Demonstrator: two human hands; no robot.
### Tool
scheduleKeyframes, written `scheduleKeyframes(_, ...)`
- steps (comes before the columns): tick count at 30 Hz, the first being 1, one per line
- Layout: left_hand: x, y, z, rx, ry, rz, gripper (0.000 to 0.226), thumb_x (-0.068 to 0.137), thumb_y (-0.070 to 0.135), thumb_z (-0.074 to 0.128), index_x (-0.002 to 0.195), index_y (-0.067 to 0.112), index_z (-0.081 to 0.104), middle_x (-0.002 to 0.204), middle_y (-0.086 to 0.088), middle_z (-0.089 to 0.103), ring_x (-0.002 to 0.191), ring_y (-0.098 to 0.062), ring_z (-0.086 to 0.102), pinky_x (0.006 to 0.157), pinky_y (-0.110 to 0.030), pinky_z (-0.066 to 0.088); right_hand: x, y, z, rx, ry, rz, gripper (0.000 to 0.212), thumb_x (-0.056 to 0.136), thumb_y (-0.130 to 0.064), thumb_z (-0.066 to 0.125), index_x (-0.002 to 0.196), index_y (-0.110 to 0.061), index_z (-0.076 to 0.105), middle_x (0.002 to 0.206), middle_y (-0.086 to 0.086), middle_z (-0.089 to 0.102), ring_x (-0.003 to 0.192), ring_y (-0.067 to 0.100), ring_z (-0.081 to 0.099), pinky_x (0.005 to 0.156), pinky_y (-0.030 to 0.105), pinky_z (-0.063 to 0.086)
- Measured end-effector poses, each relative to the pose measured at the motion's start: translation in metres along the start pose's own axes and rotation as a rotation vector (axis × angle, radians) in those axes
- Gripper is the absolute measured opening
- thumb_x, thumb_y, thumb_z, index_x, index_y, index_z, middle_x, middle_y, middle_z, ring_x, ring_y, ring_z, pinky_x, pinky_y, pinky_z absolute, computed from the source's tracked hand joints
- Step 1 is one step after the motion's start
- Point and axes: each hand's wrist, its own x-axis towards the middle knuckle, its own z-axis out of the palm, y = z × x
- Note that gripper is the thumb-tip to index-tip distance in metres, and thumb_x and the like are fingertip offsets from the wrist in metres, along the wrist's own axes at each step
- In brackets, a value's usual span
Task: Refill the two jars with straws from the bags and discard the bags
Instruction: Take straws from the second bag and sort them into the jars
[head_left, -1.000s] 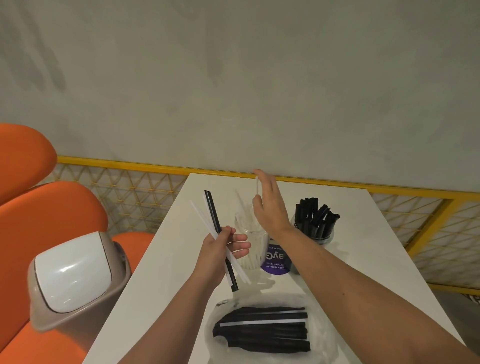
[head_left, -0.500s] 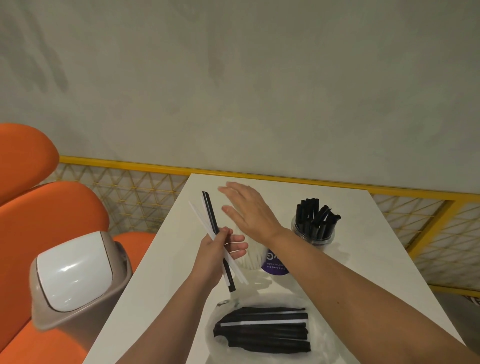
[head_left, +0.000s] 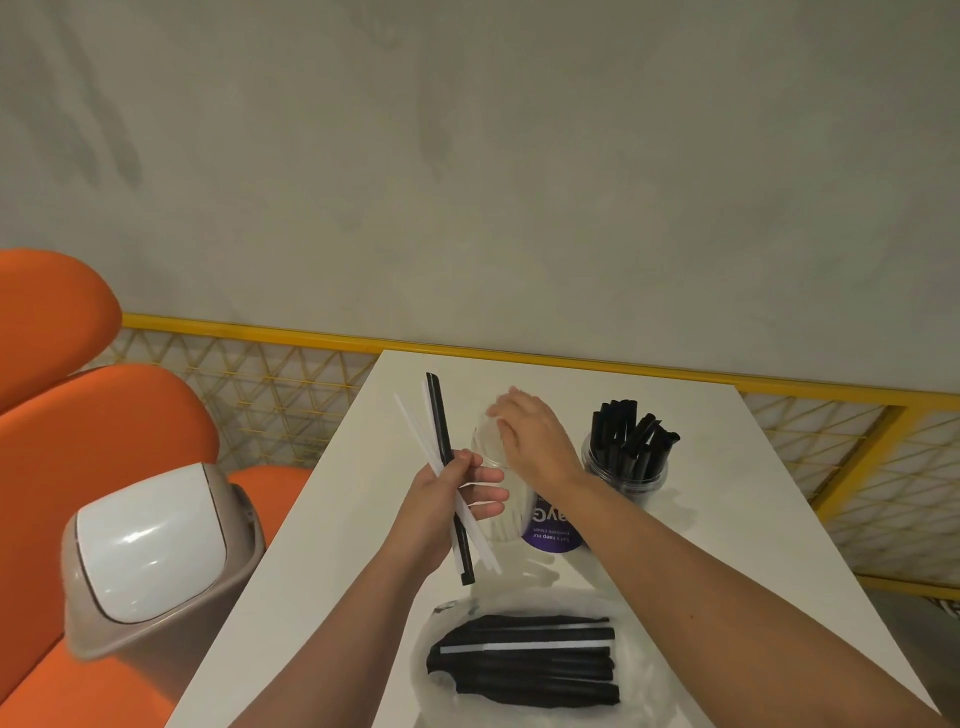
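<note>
1. Left grip (head_left: 447, 504): closed round a small bunch of straws. We count 1 black straw (head_left: 438, 415) plus a few thin white straws (head_left: 413, 428). The bunch is held over the left part of the table (head_left: 727, 493), tops tilted away from us, lower ends sticking out below the palm.
2. Right grip (head_left: 530, 436): hovers over the mouth of the clear jar (head_left: 506, 514), fingers loosely bent and a bit blurred. We see nothing held in it. It's just right of the bunch, not touching it.
3. Clear jar: upright, approx. mid-table, partly hidden behind both hands. Pale straws show faintly inside.
4. Second jar (head_left: 626, 475): upright, near the clear one on its right, packed w/ black straws that stick up past the rim.
5. Purple-labelled tub (head_left: 550, 527): in front of and between the jars, partly under the right forearm.
6. Bag (head_left: 644, 675): clear plastic, flat at the near edge of the table. Its bagged straws (head_left: 524, 670) are black and lie side by side, w/ one white-striped on top.
7. Bin (head_left: 150, 545): white swing lid, just left of the table, against the orange seating (head_left: 104, 415).
8. Behind: yellow mesh rail (head_left: 291, 395), then a grey wall.
</note>
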Motion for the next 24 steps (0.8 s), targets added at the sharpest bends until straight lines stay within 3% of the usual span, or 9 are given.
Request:
scheduleKeyframes(2,-0.002,0.001,0.003,0.053,-0.048,-0.010,0.029,0.101,0.024,0.037,0.092,0.006,0.059,0.077,-0.009,0.070,0.056,-0.019,0.064,0.058,-0.027,0.056,0.004,-0.013,-0.010,0.266,0.061,0.076,0.030,0.098,-0.021,0.042,0.123,-0.013,0.056,0.122,0.004,0.056,0.113,0.014,0.049,0.097,0.022,0.036)
scheduleKeyframes(5,-0.006,0.001,0.012,0.206,-0.132,-0.004,0.031,0.101,0.029,0.037,0.098,0.008,0.060,0.078,-0.007,0.070,0.047,-0.015,0.056,0.054,-0.024,0.051,0.008,-0.031,-0.025,0.567,-0.015,0.189,0.035,0.095,-0.025,0.049,0.129,-0.015,0.048,0.091,-0.001,0.056,0.083,0.006,0.052,0.074,0.012,0.041)
scheduleKeyframes(7,-0.008,0.000,0.018,0.241,-0.169,-0.002,0.031,0.101,0.029,0.036,0.098,0.009,0.060,0.078,-0.008,0.069,0.043,-0.013,0.051,0.053,-0.022,0.048,0.008,-0.032,-0.030,0.550,-0.015,0.208,0.036,0.095,-0.019,0.049,0.131,-0.015,0.046,0.079,-0.002,0.052,0.071,0.005,0.049,0.070,0.015,0.042)
scheduleKeyframes(11,-0.008,-0.001,0.025,0.302,-0.218,0.008,0.033,0.100,0.033,0.036,0.107,0.009,0.059,0.077,-0.008,0.068,0.039,-0.013,0.042,0.052,-0.020,0.045,0.005,-0.021,-0.046,0.626,-0.033,0.278,0.041,0.097,-0.022,0.046,0.136,-0.018,0.036,0.090,0.007,0.055,0.075,0.013,0.051,0.074,0.025,0.045)
scheduleKeyframes(15,-0.009,-0.002,0.039,0.324,-0.265,-0.015,0.031,0.099,0.034,0.039,0.108,0.012,0.059,0.067,-0.004,0.064,0.039,-0.010,0.038,0.048,-0.021,0.044,-0.002,-0.013,-0.062,0.655,-0.079,0.269,0.036,0.097,-0.016,0.044,0.133,-0.016,0.039,0.071,0.003,0.050,0.056,0.014,0.043,0.056,0.024,0.040)
scheduleKeyframes(17,-0.011,-0.002,0.045,0.309,-0.286,-0.020,0.031,0.099,0.034,0.041,0.106,0.011,0.059,0.061,-0.002,0.059,0.040,-0.009,0.037,0.045,-0.020,0.040,-0.002,-0.004,-0.070,0.683,0.045,0.299,0.036,0.097,-0.014,0.045,0.133,-0.012,0.040,0.081,0.007,0.056,0.056,0.013,0.045,0.054,0.024,0.040)
scheduleKeyframes(20,-0.011,-0.001,0.047,0.319,-0.295,-0.047,0.031,0.097,0.035,0.043,0.103,0.010,0.059,0.051,0.004,0.049,0.038,-0.006,0.038,0.041,-0.017,0.035,0.000,0.014,-0.091,0.717,0.310,0.329,0.035,0.097,-0.014,0.044,0.132,-0.011,0.040,0.079,-0.002,0.055,0.062,0.010,0.050,0.055,0.023,0.044)
scheduleKeyframes(23,-0.009,0.000,0.046,0.330,-0.269,-0.064,0.035,0.097,0.037,0.042,0.105,0.008,0.059,0.050,0.005,0.042,0.039,-0.006,0.035,0.040,-0.015,0.033,0.002,0.033,-0.119,0.662,0.555,0.312,0.032,0.098,-0.015,0.042,0.129,-0.013,0.038,0.083,0.002,0.055,0.073,0.017,0.055,0.068,0.040,0.052)
scheduleKeyframes(24,-0.007,0.000,0.047,0.318,-0.261,-0.064,0.036,0.097,0.037,0.041,0.105,0.007,0.059,0.050,0.005,0.039,0.040,-0.006,0.032,0.040,-0.016,0.032,0.001,0.037,-0.129,0.627,0.617,0.298,0.033,0.098,-0.015,0.041,0.130,-0.012,0.037,0.083,0.004,0.054,0.073,0.019,0.054,0.070,0.040,0.052)
